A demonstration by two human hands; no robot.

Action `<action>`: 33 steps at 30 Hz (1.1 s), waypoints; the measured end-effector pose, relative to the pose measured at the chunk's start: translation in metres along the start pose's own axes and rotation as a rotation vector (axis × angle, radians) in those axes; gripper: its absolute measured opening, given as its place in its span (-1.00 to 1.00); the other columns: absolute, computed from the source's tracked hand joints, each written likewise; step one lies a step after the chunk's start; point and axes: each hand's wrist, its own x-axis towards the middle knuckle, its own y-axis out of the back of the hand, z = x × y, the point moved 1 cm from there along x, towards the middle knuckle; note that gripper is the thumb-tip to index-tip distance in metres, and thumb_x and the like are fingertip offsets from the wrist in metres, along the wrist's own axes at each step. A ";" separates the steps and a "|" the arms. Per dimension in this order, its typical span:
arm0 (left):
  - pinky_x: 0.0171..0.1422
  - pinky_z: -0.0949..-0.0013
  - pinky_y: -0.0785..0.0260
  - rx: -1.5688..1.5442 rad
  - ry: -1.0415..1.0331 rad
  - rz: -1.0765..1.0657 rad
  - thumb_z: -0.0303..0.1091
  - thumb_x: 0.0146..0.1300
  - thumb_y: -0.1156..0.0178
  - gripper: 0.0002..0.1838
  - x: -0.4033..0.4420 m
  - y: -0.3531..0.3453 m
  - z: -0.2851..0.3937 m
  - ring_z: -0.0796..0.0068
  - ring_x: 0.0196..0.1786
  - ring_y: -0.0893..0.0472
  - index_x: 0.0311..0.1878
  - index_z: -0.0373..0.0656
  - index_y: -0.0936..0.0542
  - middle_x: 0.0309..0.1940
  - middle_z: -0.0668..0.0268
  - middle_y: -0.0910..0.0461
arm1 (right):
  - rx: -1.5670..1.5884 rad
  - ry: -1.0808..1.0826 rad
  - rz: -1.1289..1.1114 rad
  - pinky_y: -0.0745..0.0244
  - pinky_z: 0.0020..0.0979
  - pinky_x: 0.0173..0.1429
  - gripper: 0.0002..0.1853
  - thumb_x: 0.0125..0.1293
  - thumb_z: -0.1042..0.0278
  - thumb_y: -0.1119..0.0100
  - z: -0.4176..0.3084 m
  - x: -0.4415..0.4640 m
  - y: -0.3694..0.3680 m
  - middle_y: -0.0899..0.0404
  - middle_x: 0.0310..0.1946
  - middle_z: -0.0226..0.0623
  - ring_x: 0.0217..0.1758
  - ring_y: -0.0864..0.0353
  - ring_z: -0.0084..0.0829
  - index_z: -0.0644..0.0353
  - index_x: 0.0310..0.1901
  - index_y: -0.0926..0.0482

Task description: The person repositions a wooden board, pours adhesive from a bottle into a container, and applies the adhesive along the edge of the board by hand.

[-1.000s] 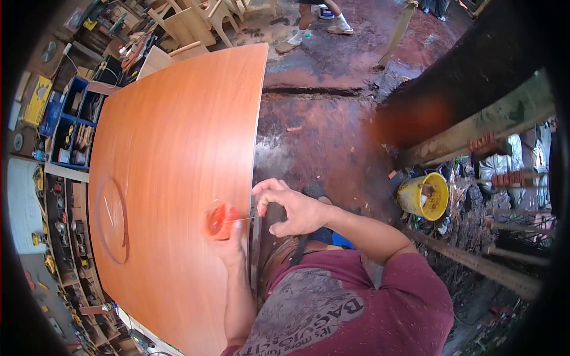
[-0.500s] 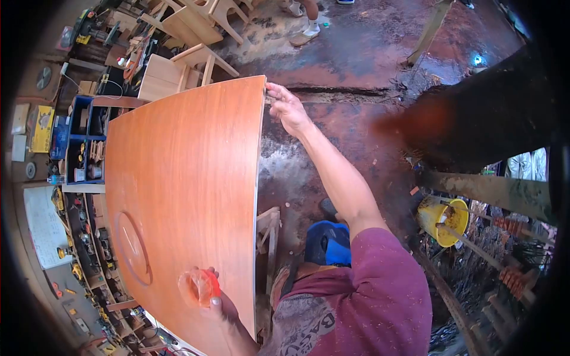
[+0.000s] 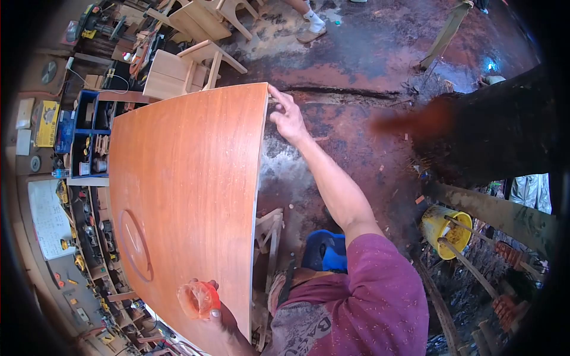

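Gripping round orange translucent object [image 3: 199,299] over wooden panel [image 3: 187,160]: left hand [image 3: 222,326], fingers curled round it. Right hand [image 3: 288,120] at panel's far corner, finger extended; cannot tell whether pinching anything.

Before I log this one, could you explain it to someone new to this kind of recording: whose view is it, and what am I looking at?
There is no machine here: a person is working with bare hands, seen from a camera worn on their own head, looking forward and down. The round edges come from the wide lens. The broad surface is a wood-grained panel, with a dark oval ring on its left part. The left hand holds a round, see-through orange-red object over the panel; I can't tell exactly what it is. The right hand reaches out to the panel's far right corner, fingertips at the edge.
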 end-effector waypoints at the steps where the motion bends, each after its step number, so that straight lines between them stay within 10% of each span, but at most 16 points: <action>1: 0.20 0.12 -0.48 0.003 -0.010 -0.007 0.56 -0.18 -0.52 0.32 0.000 0.000 -0.002 0.32 0.18 -0.49 0.45 -0.27 -0.28 0.13 0.25 -0.42 | -0.060 0.014 -0.029 -0.44 -0.22 0.37 -0.15 0.02 0.54 -0.12 -0.001 -0.010 0.002 -0.53 0.34 -0.10 0.39 -0.46 -0.20 -0.02 0.49 -0.52; 15: 0.26 0.06 -0.54 -0.069 -0.025 -0.131 0.27 -0.04 -0.60 0.20 0.005 0.007 -0.007 0.20 0.18 -0.62 0.57 -0.18 -0.27 0.32 0.16 -0.47 | -0.238 0.177 -0.134 -0.13 0.05 0.65 0.04 0.04 0.51 -0.11 -0.005 -0.036 -0.007 -0.01 0.62 0.21 0.61 -0.05 0.26 -0.05 0.69 -0.16; 21: 0.26 0.08 -0.54 -0.051 0.016 -0.124 0.28 -0.05 -0.61 0.21 0.005 0.013 -0.008 0.22 0.18 -0.61 0.56 -0.17 -0.28 0.29 0.16 -0.49 | -0.081 -0.064 -0.094 0.01 0.03 0.70 0.07 0.00 0.42 -0.13 -0.012 -0.002 0.005 -0.03 0.64 0.12 0.71 0.09 0.21 -0.14 0.70 -0.15; 26: 0.23 0.08 -0.54 -0.067 -0.047 -0.075 0.29 -0.07 -0.61 0.19 0.003 0.004 -0.005 0.25 0.16 -0.60 0.53 -0.18 -0.32 0.24 0.17 -0.51 | -0.243 0.262 -0.086 -0.04 0.18 0.67 0.06 -0.04 0.48 -0.13 0.011 -0.052 -0.012 0.00 0.63 0.11 0.58 -0.05 0.27 -0.08 0.67 -0.21; 33: 0.21 0.10 -0.54 -0.021 0.032 -0.111 0.28 -0.07 -0.60 0.13 0.003 0.005 0.000 0.27 0.15 -0.59 0.47 -0.19 -0.36 0.21 0.18 -0.52 | -0.402 0.159 0.022 -0.16 0.20 0.61 -0.02 -0.02 0.63 -0.16 -0.012 -0.026 0.001 -0.07 0.57 0.17 0.55 -0.08 0.30 -0.03 0.59 -0.33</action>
